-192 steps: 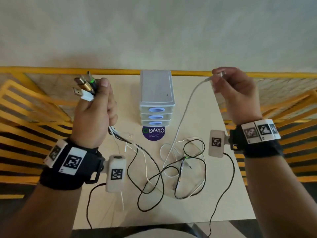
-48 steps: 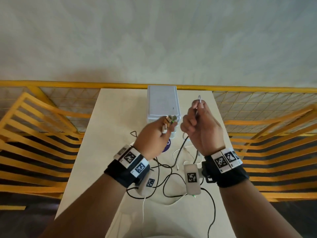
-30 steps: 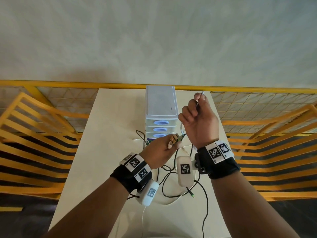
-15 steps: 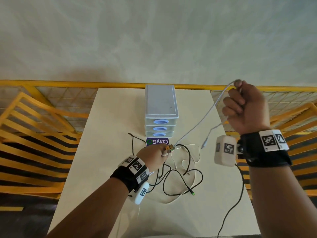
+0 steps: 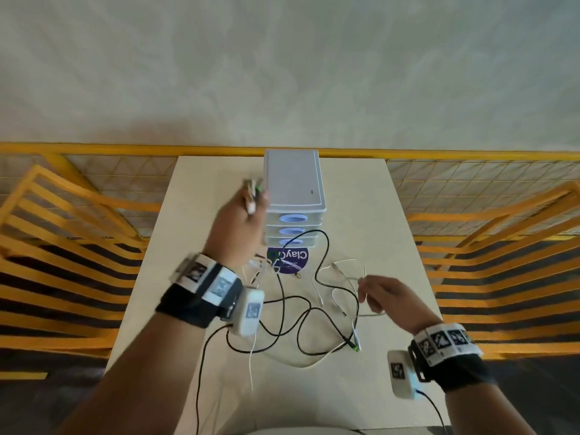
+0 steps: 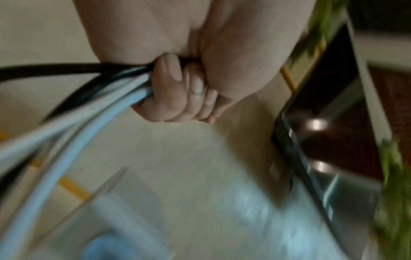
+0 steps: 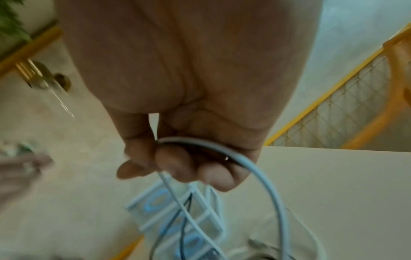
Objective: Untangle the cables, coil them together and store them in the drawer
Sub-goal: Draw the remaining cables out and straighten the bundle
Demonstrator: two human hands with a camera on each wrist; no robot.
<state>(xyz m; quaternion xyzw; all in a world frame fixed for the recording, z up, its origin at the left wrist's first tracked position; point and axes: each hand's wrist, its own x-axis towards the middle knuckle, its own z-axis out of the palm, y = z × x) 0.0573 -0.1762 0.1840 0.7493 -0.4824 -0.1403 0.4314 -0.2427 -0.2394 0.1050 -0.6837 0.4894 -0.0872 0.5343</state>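
Note:
My left hand (image 5: 241, 224) is raised beside the drawer unit (image 5: 293, 196) and grips a bundle of cable plugs (image 5: 252, 196). In the left wrist view its fingers (image 6: 177, 91) curl round black and pale cables (image 6: 93, 98). Several black and white cables (image 5: 301, 312) trail from it in loose tangled loops on the table. My right hand (image 5: 381, 293) is low at the right of the tangle. Its fingers (image 7: 175, 163) pinch a loop of the grey-white cable (image 7: 262, 177). The three drawers with blue handle holes are closed.
The beige table (image 5: 201, 189) carries a round purple sticker (image 5: 290, 260) in front of the drawer unit. Yellow railings (image 5: 62, 233) flank the table on both sides and run along its far edge. A wall lies beyond.
My left hand has risen with the plugs from the table up beside the drawer unit. My right hand has dropped from high at the right to the table, still pinching the pale cable.

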